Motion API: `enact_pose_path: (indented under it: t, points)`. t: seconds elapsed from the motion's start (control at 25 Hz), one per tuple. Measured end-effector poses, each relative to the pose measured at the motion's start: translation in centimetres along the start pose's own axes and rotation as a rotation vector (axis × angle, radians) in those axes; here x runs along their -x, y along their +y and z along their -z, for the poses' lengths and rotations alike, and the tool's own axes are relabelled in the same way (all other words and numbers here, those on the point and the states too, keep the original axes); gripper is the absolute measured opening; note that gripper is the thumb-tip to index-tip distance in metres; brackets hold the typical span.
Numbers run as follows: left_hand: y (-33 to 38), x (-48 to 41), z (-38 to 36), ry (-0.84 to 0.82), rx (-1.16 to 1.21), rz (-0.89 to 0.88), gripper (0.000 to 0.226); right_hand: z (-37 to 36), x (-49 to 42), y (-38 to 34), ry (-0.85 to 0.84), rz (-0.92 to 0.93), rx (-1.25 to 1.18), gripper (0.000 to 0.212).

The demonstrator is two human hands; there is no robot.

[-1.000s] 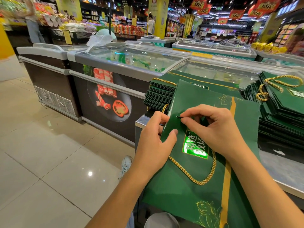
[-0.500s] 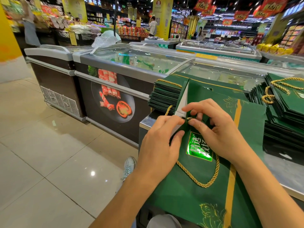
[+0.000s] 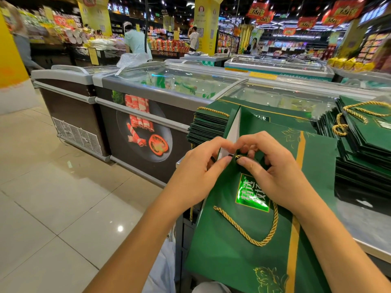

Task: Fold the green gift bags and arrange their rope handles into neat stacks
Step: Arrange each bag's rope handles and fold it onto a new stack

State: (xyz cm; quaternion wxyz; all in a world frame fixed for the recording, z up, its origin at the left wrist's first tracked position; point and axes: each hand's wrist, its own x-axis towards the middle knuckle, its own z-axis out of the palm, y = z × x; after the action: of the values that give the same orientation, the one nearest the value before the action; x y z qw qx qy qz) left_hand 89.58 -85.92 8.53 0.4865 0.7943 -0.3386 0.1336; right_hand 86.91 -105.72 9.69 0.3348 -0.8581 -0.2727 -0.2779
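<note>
Landmark: gift bag (image 3: 243, 256). Its bottom edge runs out of frame. At its top, left hand (image 3: 201, 172) and right hand (image 3: 275, 174) cover the opening; we see only a short gold bit of rope at the right fingertips. The rope handle (image 3: 251, 240) passes under the right wrist, so its end is unseen. The right hand hides part of the bag's label (image 3: 251, 195). Behind the bag, the rear stack (image 3: 207, 125) is largely hidden. Right of the bag, the side stack (image 3: 364, 149) is cut off by the frame. Far beyond the bag, the signs (image 3: 260, 14) are blurred and we cannot read them.
</note>
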Motion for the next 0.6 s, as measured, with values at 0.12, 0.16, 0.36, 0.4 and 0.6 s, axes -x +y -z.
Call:
enact_pose_path:
  t: [0.12,0.16,0.36,0.4,0.6]
  points:
    - [0.02,-0.19,-0.14,0.020,-0.075,-0.020,0.008,-0.19,-0.06,0.06,-0.006,0.003,0.004,0.039]
    - [-0.05,-0.23,-0.13,0.027,-0.088,-0.018,0.007,-0.32,-0.06,0.10,-0.003,0.003,0.004,0.035]
    - [-0.21,0.00,-0.24,0.181,0.375,0.271,0.008,-0.45,0.16,0.11,0.004,0.012,0.020,0.030]
    - [-0.11,0.15,-0.35,0.201,0.486,0.334,0.008,-0.45,0.21,0.09,0.000,0.014,0.027,0.031]
    - [-0.94,0.60,-0.33,0.134,0.596,0.390,0.025,-0.42,0.10,0.18,-0.031,0.018,0.097,0.041]
